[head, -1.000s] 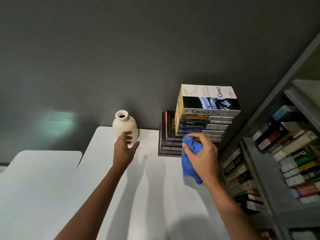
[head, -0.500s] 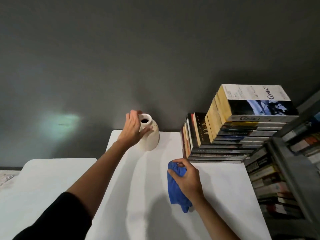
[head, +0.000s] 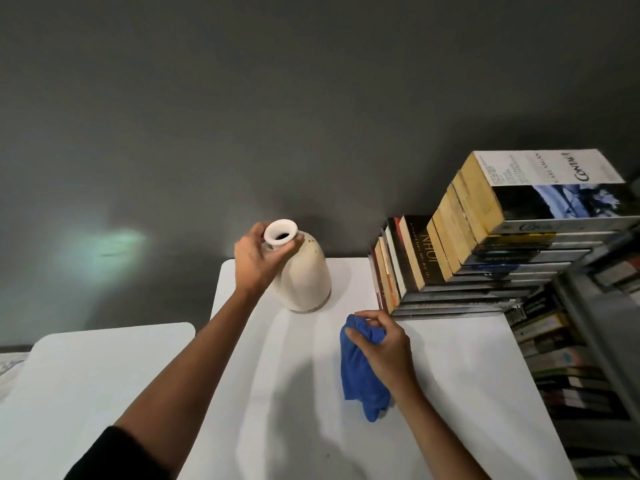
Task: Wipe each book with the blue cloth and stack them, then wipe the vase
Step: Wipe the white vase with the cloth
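White table [head: 450, 393] against a dark grey wall, bookshelf [head: 588, 341] on the right. Left hand [head: 256, 261] has its fingers curled round the neck of the vase [head: 304, 275], just under the flared rim. Vase base is on the table near the back edge, body looks slightly tipped. Right hand [head: 384, 348] clenches the bunched blue cloth [head: 360, 379], near the vase, not touching it. Risks: neck-only grip on smooth ceramic could slip once rubbing starts; the tall, stepped book stack [head: 485, 265] close by could topple if bumped. Cloth soft, nappy; vase cream, speckled, round-shouldered
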`<action>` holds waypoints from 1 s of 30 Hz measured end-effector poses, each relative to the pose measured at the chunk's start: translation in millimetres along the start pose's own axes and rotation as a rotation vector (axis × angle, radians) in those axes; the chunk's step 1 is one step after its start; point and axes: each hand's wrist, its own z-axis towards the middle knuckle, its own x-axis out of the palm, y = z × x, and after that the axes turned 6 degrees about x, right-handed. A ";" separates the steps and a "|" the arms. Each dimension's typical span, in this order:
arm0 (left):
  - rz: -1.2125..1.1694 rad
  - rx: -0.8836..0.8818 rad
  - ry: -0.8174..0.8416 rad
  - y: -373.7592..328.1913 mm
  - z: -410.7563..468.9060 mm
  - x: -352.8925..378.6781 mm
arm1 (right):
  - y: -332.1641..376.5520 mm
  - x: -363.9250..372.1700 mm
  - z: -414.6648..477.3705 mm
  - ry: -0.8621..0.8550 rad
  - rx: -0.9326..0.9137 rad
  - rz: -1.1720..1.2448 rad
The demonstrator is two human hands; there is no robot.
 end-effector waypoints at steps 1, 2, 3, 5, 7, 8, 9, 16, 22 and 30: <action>-0.049 -0.012 -0.015 -5.3 -2.4 -6.2 | 2.5 -1.1 -0.7 -0.002 0.014 0.014; -0.103 -0.020 -0.017 -9.9 -5.8 -12.3 | 5.2 -2.5 -1.4 -0.004 0.026 0.033; -0.156 -0.022 -0.010 -14.9 -9.6 -19.1 | 9.9 -3.8 -2.6 -0.007 0.033 0.056; -0.240 -0.031 0.022 -22.8 -19.8 -30.7 | 18.6 -7.6 -5.0 -0.009 0.041 0.113; -0.328 -0.029 0.054 -30.9 -35.3 -42.6 | 30.4 -15.4 -12.7 -0.002 0.044 0.190; -0.375 -0.027 0.069 -36.4 -44.5 -48.6 | 39.4 -20.9 -19.9 -0.002 0.038 0.220; -0.414 -0.023 0.085 -42.8 -52.6 -53.8 | 48.9 -26.7 -27.3 -0.008 0.023 0.243; -0.461 -0.032 0.312 -75.4 -106.7 -80.2 | 108.0 -53.4 -84.8 -0.019 -0.222 0.270; -0.384 0.010 0.415 -107.5 -152.6 -79.9 | 130.1 -61.1 -116.1 0.102 -0.326 0.004; -0.338 -0.044 0.355 -133.8 -186.9 -66.0 | 128.7 -75.9 -158.2 -0.037 -0.538 -0.272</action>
